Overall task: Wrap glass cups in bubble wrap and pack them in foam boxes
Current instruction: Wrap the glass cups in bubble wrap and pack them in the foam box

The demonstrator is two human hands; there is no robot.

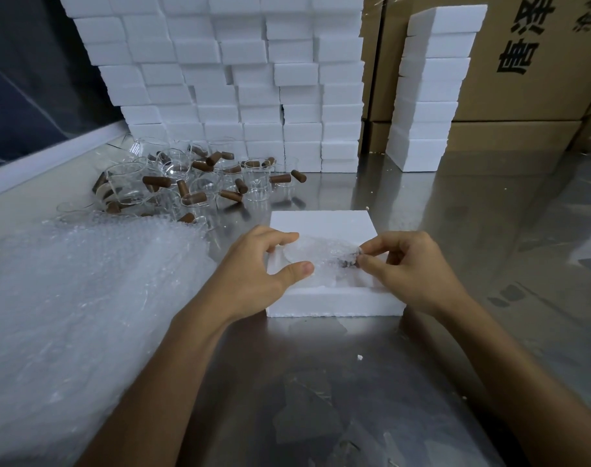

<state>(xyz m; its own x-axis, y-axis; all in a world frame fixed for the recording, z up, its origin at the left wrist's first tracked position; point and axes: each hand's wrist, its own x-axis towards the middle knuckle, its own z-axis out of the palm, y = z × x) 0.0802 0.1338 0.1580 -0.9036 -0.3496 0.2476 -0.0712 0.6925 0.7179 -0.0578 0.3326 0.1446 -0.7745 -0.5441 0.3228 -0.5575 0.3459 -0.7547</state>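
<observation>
A wrapped cup (324, 261) sits low in the open foam box (334, 305) at the centre of the steel table (489, 230), and both hands close on it from either side, probably to seat it snugly in the cavity. The left hand (253, 267), coming in from 8 o'clock, curls thumb and fingers round the bundle's left end, steadying it; the right hand (412, 264), from 4 o'clock, pinches the bubble wrap at the right end, seemingly tucking in a loose tail where a dark handle shows through. The bubble wrap stack (85, 298) lies at 9 o'clock, within easy reach, and the unwrapped glass cups (193, 180) with brown handles are heaped at 11 o'clock, just beyond it. Finished or spare foam boxes (236, 79) are walled up at 12 o'clock, a narrower foam column (428, 96) at 1 o'clock, with cardboard cartons (523, 62) behind. The cup's shape is blurred by the wrap, the box's cavity is mostly hidden by hands and bundle, and whether a lid lies nearby I cannot tell.
</observation>
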